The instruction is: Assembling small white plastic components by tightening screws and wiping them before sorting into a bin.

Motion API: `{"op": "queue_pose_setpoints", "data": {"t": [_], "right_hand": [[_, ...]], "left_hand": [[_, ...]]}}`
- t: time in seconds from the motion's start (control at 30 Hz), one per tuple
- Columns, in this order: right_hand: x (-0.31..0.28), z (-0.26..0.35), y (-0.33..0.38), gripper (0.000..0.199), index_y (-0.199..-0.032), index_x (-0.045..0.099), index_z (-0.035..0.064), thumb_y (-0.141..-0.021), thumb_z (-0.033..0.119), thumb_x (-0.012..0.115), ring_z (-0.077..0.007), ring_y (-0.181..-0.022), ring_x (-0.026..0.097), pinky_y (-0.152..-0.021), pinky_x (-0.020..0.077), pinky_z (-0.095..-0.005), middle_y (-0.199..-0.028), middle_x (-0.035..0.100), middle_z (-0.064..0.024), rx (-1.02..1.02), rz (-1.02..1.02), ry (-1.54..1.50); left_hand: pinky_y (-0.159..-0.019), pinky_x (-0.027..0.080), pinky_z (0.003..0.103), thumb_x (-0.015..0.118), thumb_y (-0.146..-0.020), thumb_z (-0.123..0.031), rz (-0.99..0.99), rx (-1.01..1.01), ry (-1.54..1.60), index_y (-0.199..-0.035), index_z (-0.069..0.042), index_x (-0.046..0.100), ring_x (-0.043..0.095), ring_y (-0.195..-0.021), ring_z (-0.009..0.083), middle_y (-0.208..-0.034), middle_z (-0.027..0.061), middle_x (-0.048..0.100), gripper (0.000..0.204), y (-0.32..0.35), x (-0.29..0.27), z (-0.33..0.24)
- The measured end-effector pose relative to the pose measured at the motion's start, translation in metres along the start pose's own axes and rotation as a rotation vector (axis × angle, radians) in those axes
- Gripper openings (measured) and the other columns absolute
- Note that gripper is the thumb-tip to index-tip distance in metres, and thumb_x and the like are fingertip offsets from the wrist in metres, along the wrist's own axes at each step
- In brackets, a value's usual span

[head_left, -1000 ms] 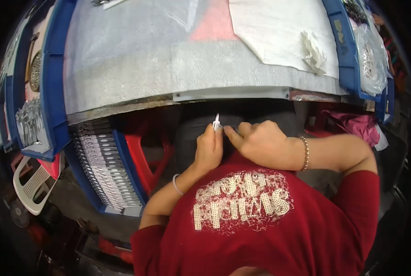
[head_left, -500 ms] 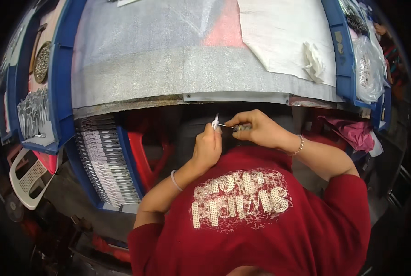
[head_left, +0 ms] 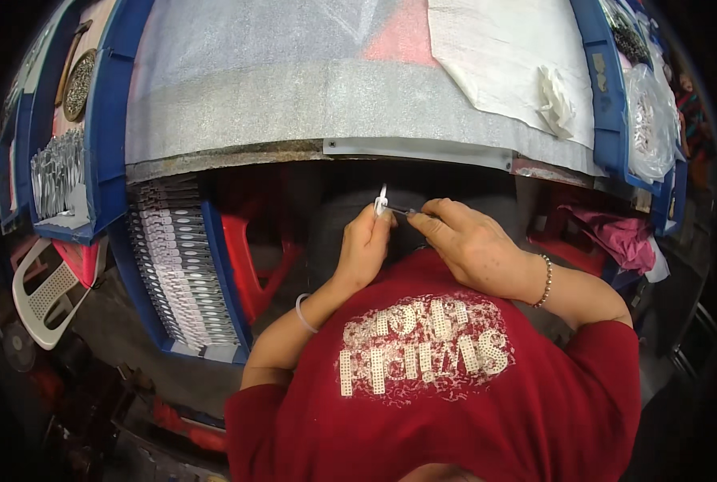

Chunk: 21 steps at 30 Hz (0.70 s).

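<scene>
A sheet-covered table point(head_left: 238, 104) stood at twelve o'clock, a crate point(head_left: 224, 269) at nine, as left hand point(head_left: 364, 247) pinched white part point(head_left: 381, 202) and right hand point(head_left: 480, 251) gripped tool point(head_left: 400, 210).

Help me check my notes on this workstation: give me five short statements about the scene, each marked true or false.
1. The left hand holds a small white piece. True.
2. The right wrist is bare. False: it wears a beaded bracelet.
3. The right hand holds a thin tool pointed toward the white piece. True.
4. The crumpled white material lies at the table's left side. False: the crumpled white material lies toward the right.
5. A blue tray with rows of items sits left of a red seat. True.
</scene>
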State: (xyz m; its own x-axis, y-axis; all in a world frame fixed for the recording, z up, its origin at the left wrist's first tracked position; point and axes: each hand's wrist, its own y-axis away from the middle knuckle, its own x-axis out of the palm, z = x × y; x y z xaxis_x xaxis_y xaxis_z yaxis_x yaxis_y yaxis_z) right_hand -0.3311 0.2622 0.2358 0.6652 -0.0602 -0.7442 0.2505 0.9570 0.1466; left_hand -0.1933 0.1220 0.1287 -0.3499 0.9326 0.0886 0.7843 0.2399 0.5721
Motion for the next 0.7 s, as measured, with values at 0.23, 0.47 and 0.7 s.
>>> {"op": "queue_pose_setpoints", "data": {"t": [0.23,0.47,0.7], "right_hand": [[-0.022,0.002,-0.022,0.031,-0.121,0.057,-0.0034,-0.091,0.004,0.057,-0.0324,-0.079,0.066,-0.07,0.0534,-0.0345,-0.094,0.062,-0.0199,0.852,0.212,-0.844],[0.004,-0.005,-0.013,0.031,-0.116,0.061,-0.0027,-0.086,0.005,0.056,-0.0191,-0.062,0.061,-0.049,0.0484,-0.0281,-0.081,0.06,-0.0151,-0.048,-0.025,0.11],[0.033,-0.01,-0.015,0.04,-0.118,0.061,0.0015,-0.079,0.011,0.065,-0.0263,-0.064,0.064,-0.055,0.0516,-0.0348,-0.082,0.06,-0.0146,0.125,0.005,-0.03]], "left_hand": [[-0.055,0.045,0.037,0.048,-0.099,-0.015,-0.079,0.182,-0.138,-0.086,0.002,0.055,0.059,-0.058,0.0248,-0.066,0.0147,0.058,0.022,0.0,0.006,0.004],[-0.057,0.046,0.042,0.048,-0.098,-0.012,-0.118,0.37,-0.203,-0.088,0.003,0.053,0.063,-0.067,0.0398,-0.071,0.0214,0.06,0.019,-0.004,0.008,0.003],[-0.054,0.043,0.05,0.048,-0.097,-0.011,-0.187,0.374,-0.41,-0.089,0.004,0.048,0.06,-0.068,0.047,-0.071,0.0273,0.059,0.017,-0.007,0.008,0.008]]}}
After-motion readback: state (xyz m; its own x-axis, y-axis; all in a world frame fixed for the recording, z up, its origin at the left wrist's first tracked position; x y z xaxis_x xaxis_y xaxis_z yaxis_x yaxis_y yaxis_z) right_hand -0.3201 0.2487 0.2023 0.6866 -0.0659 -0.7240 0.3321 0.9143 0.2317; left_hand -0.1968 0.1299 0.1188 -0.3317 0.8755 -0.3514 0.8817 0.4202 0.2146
